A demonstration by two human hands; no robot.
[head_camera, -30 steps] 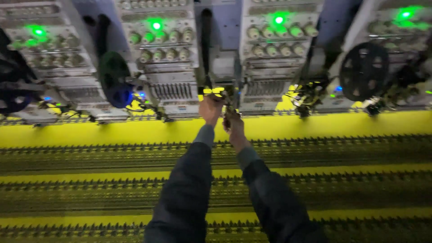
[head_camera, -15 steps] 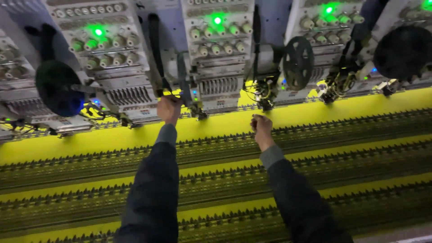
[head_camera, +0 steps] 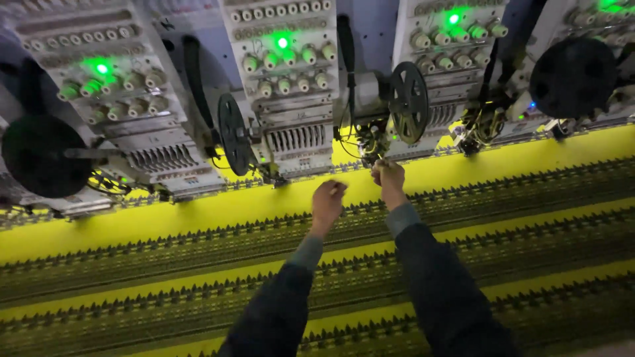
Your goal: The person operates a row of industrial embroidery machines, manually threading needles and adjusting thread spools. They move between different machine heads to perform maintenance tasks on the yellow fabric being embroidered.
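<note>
The right hand [head_camera: 389, 177] has been moved right, and its fingers are pinched at the small dark metal needle part [head_camera: 370, 147] under the black spoked reel [head_camera: 408, 102]. The left hand [head_camera: 328, 201] has been pulled back from the far machine and is loosely curled, near the bright yellow cloth [head_camera: 198, 211]; a held thing cannot be told.

What we cannot make out

Our right hand [head_camera: 389, 177] covers whatever it pinches; the black wheel [head_camera: 40, 155] is cut off at the left edge.

A single head-worn camera looks steeply down, close over the yellow fabric [head_camera: 463, 175], facing the machine heads [head_camera: 291, 86].
</note>
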